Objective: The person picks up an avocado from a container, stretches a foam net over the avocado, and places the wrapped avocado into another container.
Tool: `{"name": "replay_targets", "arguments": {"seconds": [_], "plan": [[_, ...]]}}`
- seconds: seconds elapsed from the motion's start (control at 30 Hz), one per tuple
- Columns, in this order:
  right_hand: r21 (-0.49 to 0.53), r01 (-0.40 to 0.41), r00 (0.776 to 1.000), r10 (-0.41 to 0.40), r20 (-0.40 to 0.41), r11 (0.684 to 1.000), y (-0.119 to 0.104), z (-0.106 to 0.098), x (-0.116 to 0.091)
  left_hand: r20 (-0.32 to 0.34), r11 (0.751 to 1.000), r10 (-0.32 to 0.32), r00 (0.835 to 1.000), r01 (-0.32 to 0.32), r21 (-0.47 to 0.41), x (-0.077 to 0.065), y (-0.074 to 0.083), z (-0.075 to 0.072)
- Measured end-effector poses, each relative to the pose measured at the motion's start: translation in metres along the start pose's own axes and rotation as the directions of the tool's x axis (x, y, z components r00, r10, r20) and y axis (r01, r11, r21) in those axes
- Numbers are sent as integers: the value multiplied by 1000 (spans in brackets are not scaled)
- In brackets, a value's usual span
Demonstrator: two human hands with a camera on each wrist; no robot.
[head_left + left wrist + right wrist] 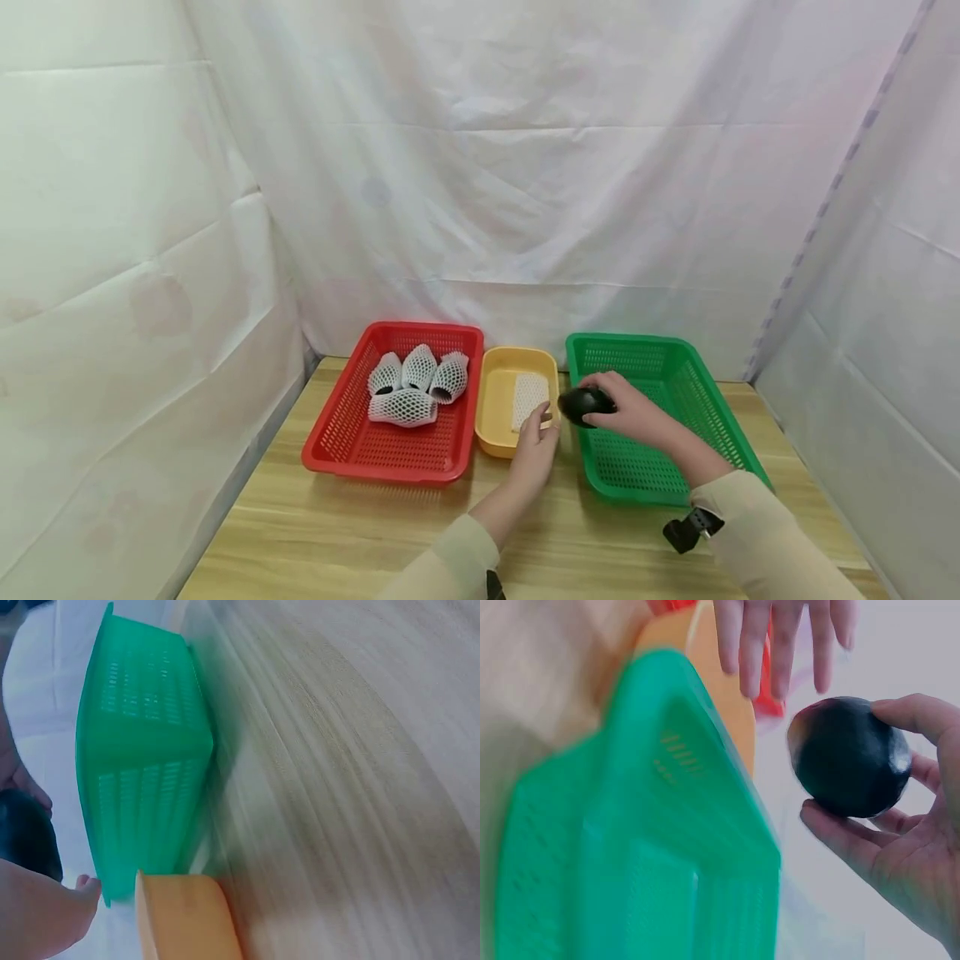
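My right hand (632,410) grips a dark, nearly black avocado (587,406) above the left rim of the green basket (660,483). Thumb and fingers curl round the fruit (849,757) in the right wrist view. My left hand (534,454) hovers at the front right of the yellow box (495,400), its fingers extended and holding nothing. These fingers (784,645) point toward the avocado but stay apart from it. A flat white foam net sleeve (529,396) lies in the yellow box, partly behind the left fingertips.
On the left, a red basket (337,433) holds several dark fruits in white foam nets (402,407), grouped toward its back. The containers stand side by side on a wooden table (360,533). White cloth (517,200) hangs behind and at both sides.
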State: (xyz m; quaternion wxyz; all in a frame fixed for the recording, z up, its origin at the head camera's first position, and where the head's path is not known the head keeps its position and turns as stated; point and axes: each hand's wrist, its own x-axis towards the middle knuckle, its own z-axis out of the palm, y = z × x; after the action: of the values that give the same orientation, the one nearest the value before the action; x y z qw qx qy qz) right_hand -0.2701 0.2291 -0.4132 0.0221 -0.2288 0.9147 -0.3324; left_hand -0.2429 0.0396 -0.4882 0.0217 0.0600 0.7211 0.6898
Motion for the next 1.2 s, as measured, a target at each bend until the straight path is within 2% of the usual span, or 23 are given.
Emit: {"name": "replay_targets", "arguments": {"seconds": [0.1, 0.2, 0.3, 0.47, 0.57, 0.67, 0.73, 0.83, 0.97, 1.07, 1.2], "plan": [[67, 1, 1000, 0, -10, 998, -3, 14, -3, -8, 994, -54, 998, 53, -100, 2, -6, -7], [118, 3, 1000, -1, -17, 993, -6, 26, -5, 1, 972, -87, 996, 85, -221, 2, -10, -14], [150, 19, 999, -14, -31, 988, -8, 36, -7, 4, 940, -121, 993, 115, -322, 1, -12, -20], [172, 38, 999, -32, -41, 984, -11, 54, -11, 20, 861, -165, 986, 154, -485, -6, -15, -28], [172, 21, 999, -13, -48, 985, -10, 65, -13, 2, 840, -181, 984, 155, -520, -9, -21, -33], [165, 23, 998, -13, -60, 986, -8, 74, -17, -20, 850, -185, 982, 150, -505, -12, -28, -38], [150, 57, 997, -48, -61, 987, -7, 80, -18, -21, 864, -184, 983, 152, -480, -15, -31, -42], [65, 161, 986, -157, -60, 985, -8, 88, -18, -1, 886, -180, 984, 162, -434, -19, -33, -49], [-79, 268, 961, -272, -50, 960, -12, 99, -17, 38, 895, -204, 978, 202, -398, -25, -35, -56], [-146, 279, 957, -287, -43, 949, -16, 107, -16, 47, 902, -221, 974, 223, -371, -26, -38, -61], [-248, 269, 957, -287, -39, 931, -21, 118, -16, 34, 931, -218, 975, 218, -294, -27, -44, -66]]}}
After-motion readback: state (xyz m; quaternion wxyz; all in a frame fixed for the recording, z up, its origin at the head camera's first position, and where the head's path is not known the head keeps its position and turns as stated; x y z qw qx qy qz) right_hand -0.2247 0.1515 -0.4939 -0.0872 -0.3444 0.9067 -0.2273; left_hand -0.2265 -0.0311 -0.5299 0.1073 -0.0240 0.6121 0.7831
